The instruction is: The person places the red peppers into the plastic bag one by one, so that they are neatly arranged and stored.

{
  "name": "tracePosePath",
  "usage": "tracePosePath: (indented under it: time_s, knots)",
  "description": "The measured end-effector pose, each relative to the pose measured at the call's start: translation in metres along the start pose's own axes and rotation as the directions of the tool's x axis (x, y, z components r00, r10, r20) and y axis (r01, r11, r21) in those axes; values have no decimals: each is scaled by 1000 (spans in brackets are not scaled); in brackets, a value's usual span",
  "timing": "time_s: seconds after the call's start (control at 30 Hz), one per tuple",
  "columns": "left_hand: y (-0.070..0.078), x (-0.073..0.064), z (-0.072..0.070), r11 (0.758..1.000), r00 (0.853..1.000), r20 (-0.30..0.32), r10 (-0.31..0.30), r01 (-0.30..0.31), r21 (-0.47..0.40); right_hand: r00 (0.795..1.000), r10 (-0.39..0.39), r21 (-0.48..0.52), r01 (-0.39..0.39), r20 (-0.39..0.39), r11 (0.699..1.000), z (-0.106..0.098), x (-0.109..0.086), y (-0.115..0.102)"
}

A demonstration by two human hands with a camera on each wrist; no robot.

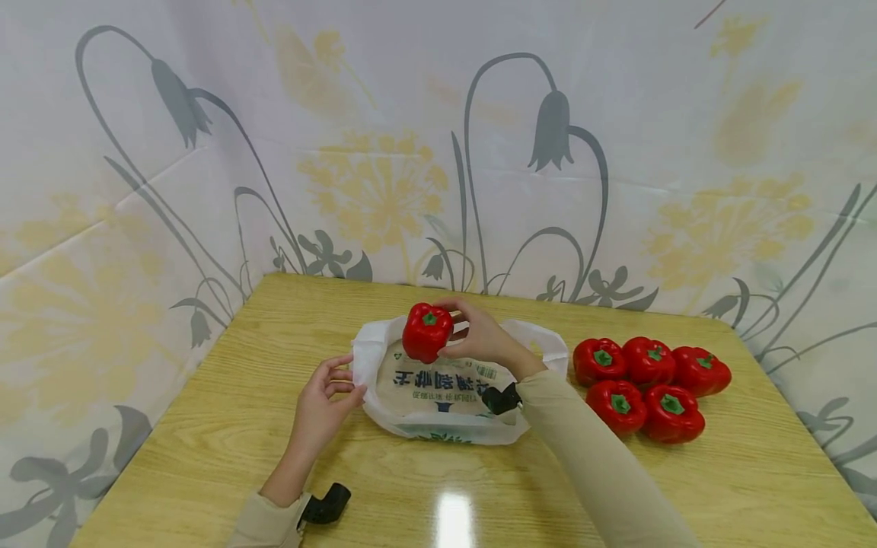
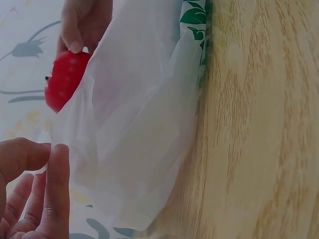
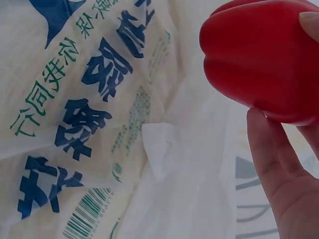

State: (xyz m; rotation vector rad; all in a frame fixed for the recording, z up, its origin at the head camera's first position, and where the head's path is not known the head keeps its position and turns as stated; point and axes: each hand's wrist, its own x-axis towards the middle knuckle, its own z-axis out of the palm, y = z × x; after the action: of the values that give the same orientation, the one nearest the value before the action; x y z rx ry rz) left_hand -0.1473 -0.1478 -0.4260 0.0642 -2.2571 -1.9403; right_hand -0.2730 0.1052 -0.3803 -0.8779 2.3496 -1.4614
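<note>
Mid-frame, left hand [image 1: 327, 397] pinches one thin, crinkly bag [image 1: 473, 431], right hand [image 1: 483, 336] pinches one shiny pepper [image 1: 426, 342]; five bumpy peppers [image 1: 649, 369] sit right

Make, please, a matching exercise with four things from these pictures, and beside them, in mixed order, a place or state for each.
1. Left hand
2. Right hand
3. Plastic bag
4. Five peppers

A. holding one red pepper
B. on the table, to the right of the bag
C. pinching the bag's edge
D. white, with printed characters

Pairs: 1-C, 2-A, 3-D, 4-B
</note>
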Motion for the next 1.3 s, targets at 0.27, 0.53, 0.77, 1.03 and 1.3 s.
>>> tracePosePath:
  time_s: [0.27, 0.53, 0.77, 1.03, 1.3]
  knots:
    - [2, 0, 1, 1000, 1000, 8, -7, 7, -6, 999, 0, -6, 0, 39, 1000, 12, 9, 9]
    - [3, 0, 2, 1000, 1000, 3, -4, 4, 4, 997, 79, -88, -79, 0, 993, 24, 11, 21]
    - [2, 1, 2, 1000, 1000, 3, -21, 21, 2, 991, 120, -76, -123, -51, 989, 28, 8, 21]
    - [-2, 1, 2, 1000, 1000, -10, -18, 18, 23, 994, 103, -86, -106, -36, 991, 32, 10, 18]
    - [-2, 1, 2, 999, 999, -1, -38, 38, 10, 996, 88, -82, -88, -5, 993, 32, 12, 18]
